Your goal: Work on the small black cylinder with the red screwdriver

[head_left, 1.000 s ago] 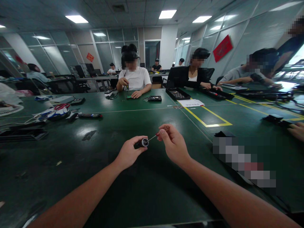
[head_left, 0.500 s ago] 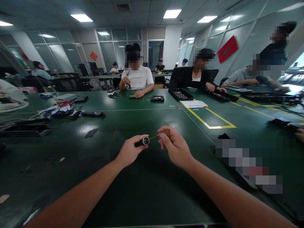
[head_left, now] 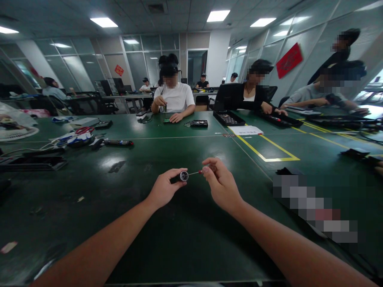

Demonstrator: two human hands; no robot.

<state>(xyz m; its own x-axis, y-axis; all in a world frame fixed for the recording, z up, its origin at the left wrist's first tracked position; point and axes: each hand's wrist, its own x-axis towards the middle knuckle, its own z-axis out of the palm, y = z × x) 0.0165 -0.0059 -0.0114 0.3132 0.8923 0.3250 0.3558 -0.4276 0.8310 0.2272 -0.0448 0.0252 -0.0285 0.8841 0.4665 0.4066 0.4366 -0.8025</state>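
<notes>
Near the middle of the view, my left hand (head_left: 163, 189) grips a short black cylinder (head_left: 183, 175) whose round end, with a silvery rim, faces me and to the right. Inside that end are small parts too fine to make out. In my right hand (head_left: 223, 185) is a screwdriver (head_left: 201, 172) with a red collar and a thin metal shaft. The shaft points left, its tip at the open end of the cylinder. Fingers cover most of the screwdriver's handle. Both hands are above the green table (head_left: 191, 247).
Red-handled scissors (head_left: 84, 130) and cables lie at the left, beside a dark pen-like tool (head_left: 119, 143). Black trays (head_left: 229, 118) stand at the back right, near a white paper sheet (head_left: 247, 130). Across the table, a person in white (head_left: 176, 97) handles small parts.
My right-hand fingers have shifted on the screwdriver's handle, the index finger lifting slightly. The cylinder stays almost in place. The whole view has moved a little.
</notes>
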